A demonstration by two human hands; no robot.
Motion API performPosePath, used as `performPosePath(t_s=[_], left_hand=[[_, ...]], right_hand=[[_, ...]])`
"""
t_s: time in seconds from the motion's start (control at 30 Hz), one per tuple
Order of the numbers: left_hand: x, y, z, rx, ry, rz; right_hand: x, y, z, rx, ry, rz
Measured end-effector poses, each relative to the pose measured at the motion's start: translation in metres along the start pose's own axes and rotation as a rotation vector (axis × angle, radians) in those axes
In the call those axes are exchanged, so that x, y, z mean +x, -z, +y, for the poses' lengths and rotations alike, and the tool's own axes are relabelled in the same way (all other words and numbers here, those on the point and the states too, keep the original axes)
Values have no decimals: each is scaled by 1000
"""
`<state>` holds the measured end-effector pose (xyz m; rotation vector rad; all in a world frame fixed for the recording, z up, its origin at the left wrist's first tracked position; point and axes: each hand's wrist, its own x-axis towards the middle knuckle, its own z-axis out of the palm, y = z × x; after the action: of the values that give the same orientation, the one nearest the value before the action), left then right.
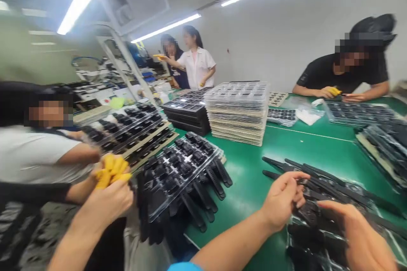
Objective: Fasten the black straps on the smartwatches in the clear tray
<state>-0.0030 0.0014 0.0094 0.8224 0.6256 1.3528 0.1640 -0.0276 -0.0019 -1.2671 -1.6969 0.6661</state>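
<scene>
Evidently the step in hand is the handling of one black strapped piece over a loaded tray, judging by how both hands gather there. From the left, a co-worker's hands (111,182), wearing yellow finger covers, sit near a clear tray (159,211) of black watch-like pieces, its straps hanging over the edge. Beyond it, a stack of clear trays (237,114) stands on the green surface (241,178). Further right, the person's left hand (281,201) has its fingers curled in, the index reaching forward; whether this grip pinches anything I cannot tell. A dark piece (308,214) lies between the two hands, just above or on the near tray, with black straps (330,178) spread behind. Rightmost, the right hand (356,220) has a straightened digit pointing at that piece, its other fingers hidden, so its grip stays uncertain too. Any next move calls for a fine fingertip hold, clear of the overlapping straps.
</scene>
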Motion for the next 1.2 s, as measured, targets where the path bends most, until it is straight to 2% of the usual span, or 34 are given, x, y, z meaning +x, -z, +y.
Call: performPosePath(t_s=[0.07,0.17,0.27,0.4,0.5,0.67,0.83,0.97,1.1,1.13,1.2], left_hand=[[-3,-1,2,11,10,-66],[-9,-1,4,126,27,-153],[-15,0,4,195,11,-175],[-15,0,4,301,-53,-201],[-14,-1,6,339,-76,-210],[-15,-4,13,470,-108,-224],[-14,-2,14,566,-127,-234],[-13,-3,10,644,-161,-263],[-12,-6,12,671,-176,-281],[-11,-5,14,637,-153,-291],[-9,-3,16,536,-56,-312]], right_hand=[[-5,-10,-6,55,-121,102],[-4,-28,-12,229,-192,151],[-2,-37,-12,449,-259,210],[-3,-41,-7,652,-372,157],[-2,-45,-8,716,-442,176],[2,-47,-13,763,-415,95],[4,-43,-8,707,-487,211],[2,-43,-12,680,-402,159],[-1,-39,-24,645,-343,190],[-1,-35,-27,628,-336,172],[2,-26,-29,613,-321,56]])
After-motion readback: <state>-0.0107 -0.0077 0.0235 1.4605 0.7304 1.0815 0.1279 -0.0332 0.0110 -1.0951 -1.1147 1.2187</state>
